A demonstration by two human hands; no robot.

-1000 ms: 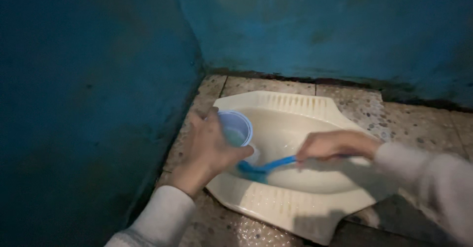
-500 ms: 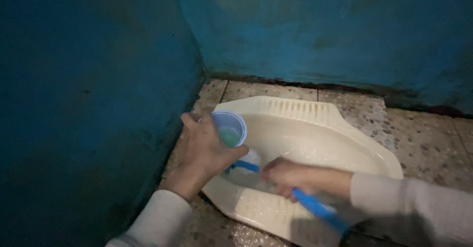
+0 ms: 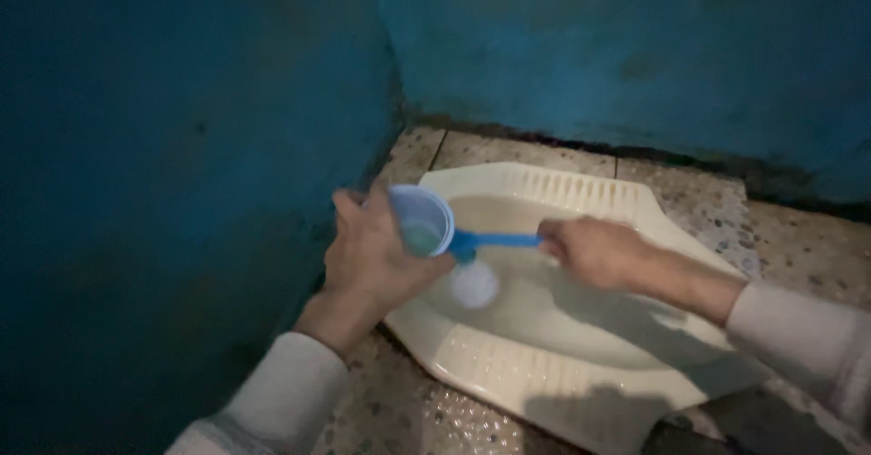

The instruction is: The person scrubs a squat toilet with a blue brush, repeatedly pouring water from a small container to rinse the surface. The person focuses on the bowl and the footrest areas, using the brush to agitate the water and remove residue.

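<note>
My left hand (image 3: pixel 372 257) grips a clear plastic cup (image 3: pixel 423 222) with a little liquid in it, tilted over the left end of a cream squat toilet pan (image 3: pixel 562 192). My right hand (image 3: pixel 594 251) holds the blue handle of a toilet brush (image 3: pixel 494 240), which lies level above the bowl with its head right beside the cup. A patch of white foam (image 3: pixel 475 284) sits in the bowl just below the brush head. Both arms wear light long sleeves.
Blue painted walls (image 3: pixel 181 146) meet in a corner just behind and left of the pan. The floor (image 3: pixel 798 246) around it is speckled tile. A dark object (image 3: pixel 708 432) shows at the bottom right edge.
The brush has swung from the pan's near edge up and across the bowl, its head now by the cup. My right hand moved right and up. The cup hand barely shifted.
</note>
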